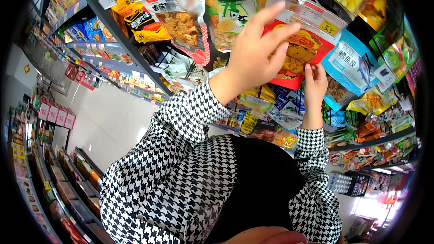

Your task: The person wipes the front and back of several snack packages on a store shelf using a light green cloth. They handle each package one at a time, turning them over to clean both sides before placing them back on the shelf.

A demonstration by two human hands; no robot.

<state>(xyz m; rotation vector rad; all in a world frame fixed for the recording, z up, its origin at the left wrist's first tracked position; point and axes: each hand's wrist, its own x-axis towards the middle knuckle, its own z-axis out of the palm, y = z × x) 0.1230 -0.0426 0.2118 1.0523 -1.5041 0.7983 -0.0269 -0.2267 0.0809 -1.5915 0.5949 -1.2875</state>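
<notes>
A red snack bag [298, 52] printed with round golden-brown slices hangs on the rack in front of me. A price tag [320, 18] in a clear holder covers part of its top. My left hand [256, 52] is raised before the bag's left side, fingers spread and pointing up to the right. Whether its fingertips touch the bag, I cannot tell. At the bag's lower right edge, my right hand [315, 79] pinches it between thumb and fingers. A blue fish-skin snack bag [351, 62] hangs just right of that hand.
To the left hang a clear-windowed mushroom snack bag [179, 23] and a yellow-and-black bag [144, 20]. Bundles of smaller packets [259, 98] hang below on metal hooks. A dark shelf upright [118, 34] slants down at left, beside a tiled aisle floor [112, 118]. Pink cartons [56, 113] stand across it.
</notes>
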